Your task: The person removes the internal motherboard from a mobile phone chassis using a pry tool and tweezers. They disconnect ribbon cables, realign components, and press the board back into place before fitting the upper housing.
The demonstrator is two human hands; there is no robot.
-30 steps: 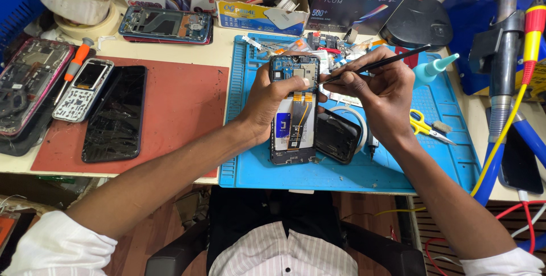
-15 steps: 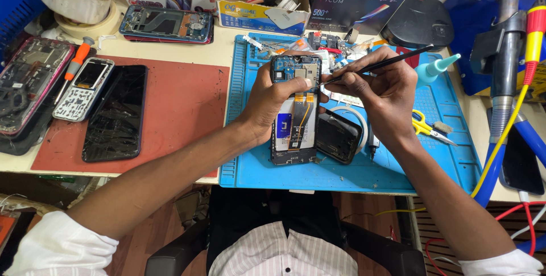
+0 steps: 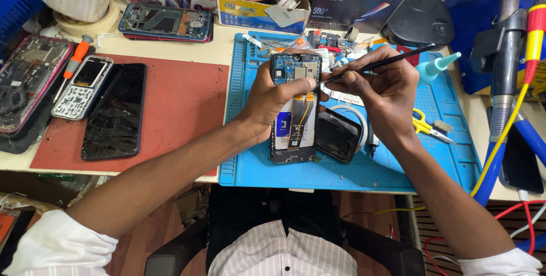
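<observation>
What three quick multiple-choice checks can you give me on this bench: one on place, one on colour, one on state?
1. Where does the opened phone lie?
A. On the blue mat
B. On the red mat
C. In a cardboard box

2. What colour are the scissors' handles?
A. Red
B. Yellow
C. Green

3. What is the right hand doing?
A. Resting flat and empty
B. Gripping the scissors
C. Holding a thin black tool with its tip at the phone's upper part

Answers:
1. A, the phone sits on the blue mat, steadied by the left hand.
2. B, the yellow loops show right of the right hand.
3. C, the fingers pinch the black tool, which slants down to the phone's top edge.
</observation>
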